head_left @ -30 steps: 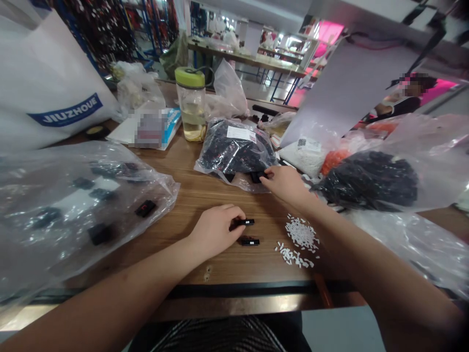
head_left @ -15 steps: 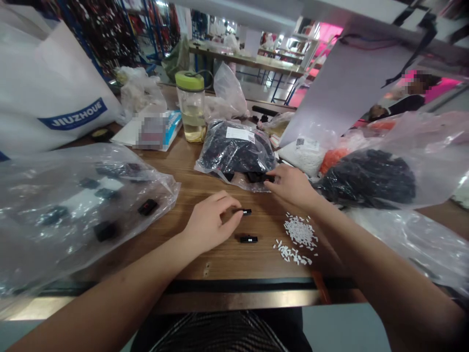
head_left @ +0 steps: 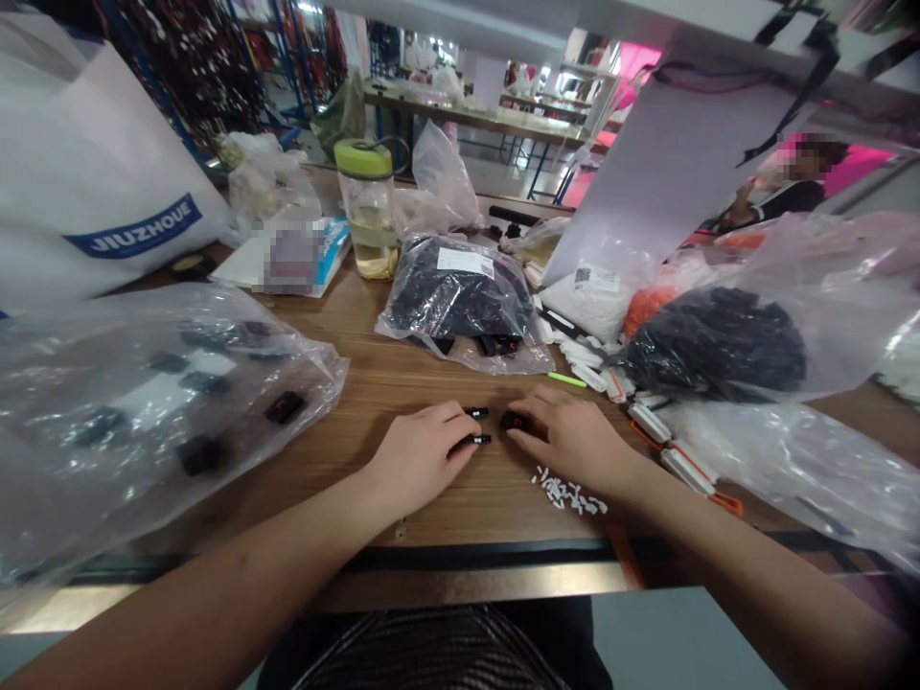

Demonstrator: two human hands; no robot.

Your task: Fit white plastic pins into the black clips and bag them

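Observation:
Near the middle of the wooden table, my left hand [head_left: 424, 450] is closed, thumb and fingertips at a small black plastic part [head_left: 483, 439] with white dots. A second black part [head_left: 475, 412] like it lies just beyond these fingertips. Facing it, my right hand [head_left: 575, 436] pinches a black plastic block [head_left: 516, 422] with a red mark. Small white pieces [head_left: 567, 494] lie scattered below my right hand, which hides part of the pile. Behind both hands sits a clear bag of black parts [head_left: 467, 297], with some at its mouth.
A clear bag with black blocks [head_left: 165, 402] spreads over the left side. At the back stands a green-lidded bottle [head_left: 368, 216]. White and orange pieces [head_left: 676, 455] and a bag of dark parts [head_left: 719, 345] lie at right. Another person [head_left: 791, 182] is in the background.
My right hand has come back from the bag's mouth toward me with a black block. The nearer dotted part has moved up and left, to my left fingertips.

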